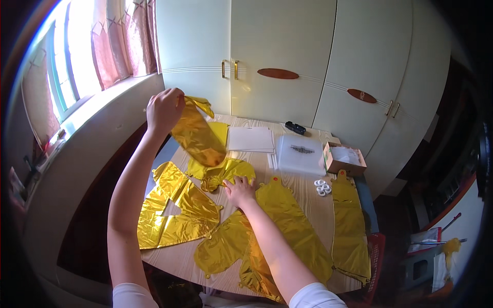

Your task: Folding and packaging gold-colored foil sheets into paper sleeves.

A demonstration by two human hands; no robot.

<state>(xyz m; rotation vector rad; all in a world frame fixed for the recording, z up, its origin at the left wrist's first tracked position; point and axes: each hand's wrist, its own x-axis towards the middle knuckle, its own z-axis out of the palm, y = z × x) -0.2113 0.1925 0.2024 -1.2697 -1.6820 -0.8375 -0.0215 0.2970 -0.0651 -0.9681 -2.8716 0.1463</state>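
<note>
A tabletop strip (322, 218) is left bare between the central foil (282, 215) and the right-hand foil (351, 226), its far end obstructed by white rings (322, 188); behind the raised foil (199, 134), clearance can hardly be judged.

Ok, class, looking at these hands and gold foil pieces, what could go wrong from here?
The left hand grips the raised gold foil piece by one end, so it might crease there or slip.
The right forearm crosses over a large foil piece and could drag it.
The small white rings lie loose, so a passing sleeve might scatter them.
</note>
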